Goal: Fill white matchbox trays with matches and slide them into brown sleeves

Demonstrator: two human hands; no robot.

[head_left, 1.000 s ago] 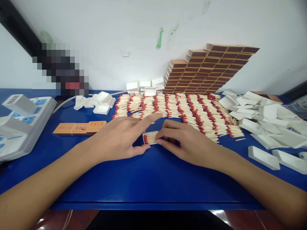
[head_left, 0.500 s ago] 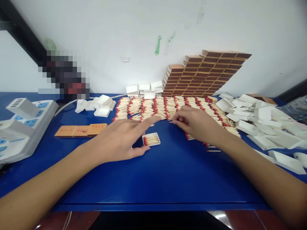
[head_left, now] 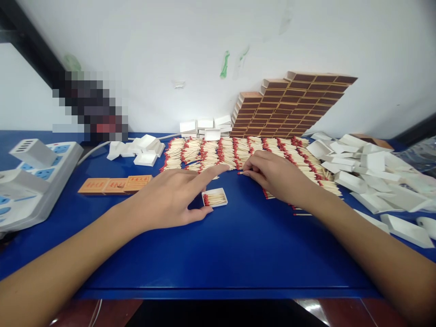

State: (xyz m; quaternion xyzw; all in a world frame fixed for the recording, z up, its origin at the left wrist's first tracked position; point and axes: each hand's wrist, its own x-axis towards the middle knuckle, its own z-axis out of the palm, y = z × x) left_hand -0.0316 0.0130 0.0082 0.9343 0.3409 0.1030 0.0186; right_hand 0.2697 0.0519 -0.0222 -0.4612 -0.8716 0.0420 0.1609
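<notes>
A small white matchbox tray (head_left: 225, 198) with matches (head_left: 214, 199) inside lies on the blue table. At its left end is my left hand (head_left: 173, 197), the thumb by the near corner and a bent finger by the far corner. The index finger stretches out above it. My right hand (head_left: 269, 172) is closed in a pinch on a match (head_left: 240, 173), whose red head sticks out to the left. Behind and under this hand spread rows of loose red-headed matches (head_left: 209, 152). Its curled fingertips are partly hidden.
Brown matchboxes (head_left: 286, 106) are stacked in steps against the wall. White trays (head_left: 357, 165) heap at right, with more white trays (head_left: 145, 147) back left. Orange matchboxes (head_left: 116, 185) lie left of my left hand, near a power strip (head_left: 64, 170). The table's front edge (head_left: 218, 293) runs below.
My right hand has slid very slightly left with the match. My left hand and the tray have stayed in place.
</notes>
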